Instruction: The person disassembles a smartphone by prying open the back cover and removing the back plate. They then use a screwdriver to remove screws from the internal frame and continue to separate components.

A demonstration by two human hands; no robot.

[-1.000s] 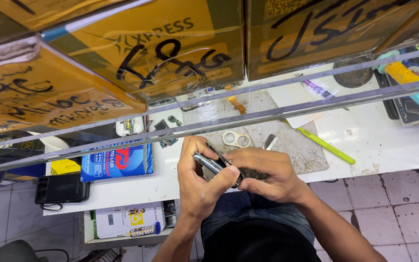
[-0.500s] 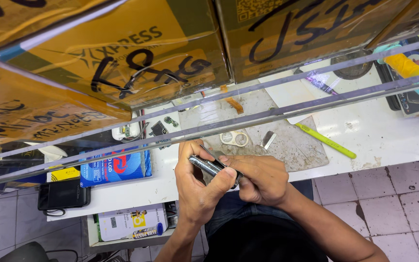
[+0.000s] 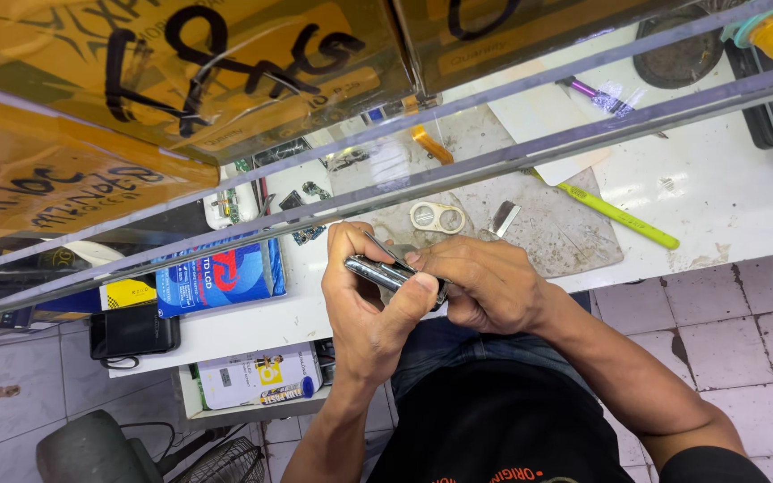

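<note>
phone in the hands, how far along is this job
Done: small parts already lie loose on the grey mat. In hand: the left hand and right hand grip the phone edge-on, a thin tool at its seam. Left: it is still in one piece, not laid down.

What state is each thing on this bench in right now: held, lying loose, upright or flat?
Phone: held edge-up in both hands, above the bench edge.
Left hand: gripping the phone, thumb on its end.
Right hand: closed on the phone's other end.
Green pen: lying flat, loose.
Grey mat: flat, stained.
White ring piece: lying loose on the mat.
Blue box: lying flat.
Black pouch: lying flat, closed.
</note>
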